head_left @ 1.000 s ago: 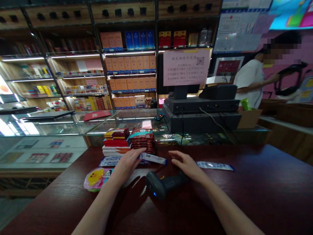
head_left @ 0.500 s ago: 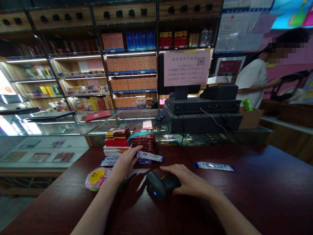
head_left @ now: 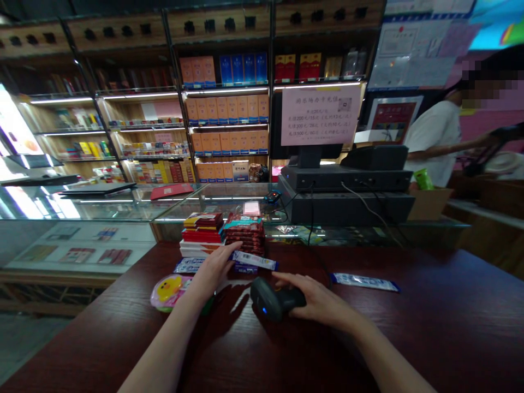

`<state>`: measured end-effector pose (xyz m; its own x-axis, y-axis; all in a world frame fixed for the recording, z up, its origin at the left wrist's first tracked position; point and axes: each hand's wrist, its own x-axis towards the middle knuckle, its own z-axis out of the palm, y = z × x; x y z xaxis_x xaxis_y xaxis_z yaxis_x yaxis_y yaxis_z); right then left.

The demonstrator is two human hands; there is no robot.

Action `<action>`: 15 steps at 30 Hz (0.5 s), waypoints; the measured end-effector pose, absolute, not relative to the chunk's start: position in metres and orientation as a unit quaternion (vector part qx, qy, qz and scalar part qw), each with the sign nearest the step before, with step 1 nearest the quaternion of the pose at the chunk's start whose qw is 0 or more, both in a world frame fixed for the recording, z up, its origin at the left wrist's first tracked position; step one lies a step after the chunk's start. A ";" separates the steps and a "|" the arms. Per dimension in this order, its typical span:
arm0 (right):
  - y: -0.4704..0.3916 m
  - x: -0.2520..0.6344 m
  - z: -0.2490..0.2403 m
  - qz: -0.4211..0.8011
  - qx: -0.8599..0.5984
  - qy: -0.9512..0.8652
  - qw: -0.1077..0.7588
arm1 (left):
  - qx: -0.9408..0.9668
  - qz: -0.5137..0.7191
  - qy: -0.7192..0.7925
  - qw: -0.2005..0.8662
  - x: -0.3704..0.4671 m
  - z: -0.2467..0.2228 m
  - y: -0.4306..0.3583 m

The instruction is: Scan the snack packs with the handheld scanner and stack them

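Note:
My left hand (head_left: 215, 271) reaches over the counter, its fingertips closed on the left end of a slim blue-and-white packet (head_left: 256, 261). My right hand (head_left: 311, 295) has its fingers around the handle of a dark barcode scanner (head_left: 268, 300), which shows a blue light. The scanner's head points left, below the packet. More blue-and-white packets (head_left: 188, 266) lie behind and beside my left hand. Beneath my left wrist is a pink package with a yellow duck (head_left: 168, 289), partly hidden by the forearm. Another slim packet (head_left: 364, 281) rests flat to the right.
Red-brown packets (head_left: 245, 232) and a stack of red, yellow and white packs (head_left: 201, 234) stand at the table's back edge. Behind them are a glass counter (head_left: 213, 192), a monitor with a pink sign (head_left: 317, 117) and a cash drawer (head_left: 347, 206). A person (head_left: 434, 134) stands at right.
The view has shifted slightly, moving the scene right. My right hand has closed more around the scanner, which has shifted slightly upward in view. My left hand stays at the packet.

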<state>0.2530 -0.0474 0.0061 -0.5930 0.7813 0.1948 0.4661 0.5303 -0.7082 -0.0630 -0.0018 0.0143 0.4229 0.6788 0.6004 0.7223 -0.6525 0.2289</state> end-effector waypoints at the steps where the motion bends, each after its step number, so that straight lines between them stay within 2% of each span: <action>1: -0.047 0.254 0.007 0.324 -0.368 -0.831 0.263 | -0.842 -0.341 -0.415 0.034 -0.063 0.013 -0.001; 7: -0.046 0.263 0.023 0.405 -0.362 -0.787 0.292 | -0.842 -0.340 -0.415 0.051 -0.065 0.005 0.005; 15: -0.050 0.275 0.039 0.424 -0.387 -0.764 0.295 | -0.842 -0.345 -0.408 0.074 -0.062 0.009 0.000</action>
<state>0.2747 -0.0502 0.0388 -0.5267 0.8410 0.1234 0.3407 0.3419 -0.8758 -0.0618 0.0004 0.0085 0.4290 0.6360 0.6414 0.7380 -0.6562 0.1570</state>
